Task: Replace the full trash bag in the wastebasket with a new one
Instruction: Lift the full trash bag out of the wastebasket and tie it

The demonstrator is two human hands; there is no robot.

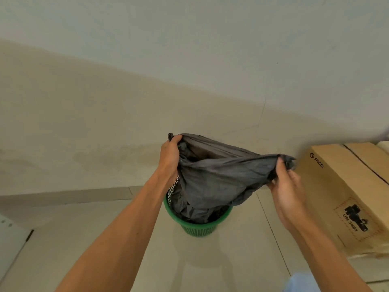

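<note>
I hold the dark grey trash bag [219, 175] above the green wastebasket [197, 226], and its lower part hangs down inside the basket. My left hand [170, 159] is closed around the left part of the bag's rim, with the fingers curled over the edge and a small tip of plastic coming out above them. My right hand [288, 186] pinches the right part of the rim between the thumb and the other fingers, and a bunched corner of plastic comes out past the thumb. Between my two hands the mouth of the bag is pulled wide and open, so I can see a little into it, but what is inside I cannot tell. The plastic is wrinkled and falls in loose folds.

The wastebasket stands on the pale tiled floor [105, 239], close to the wall [126, 123]. It has a mesh side, which I see at the front and also just under my left wrist. To the right of it, near my right hand but not touching it, a brown cardboard box [347, 197] lies on the floor; it has the word PICO printed on it and a label with UN 3481.
</note>
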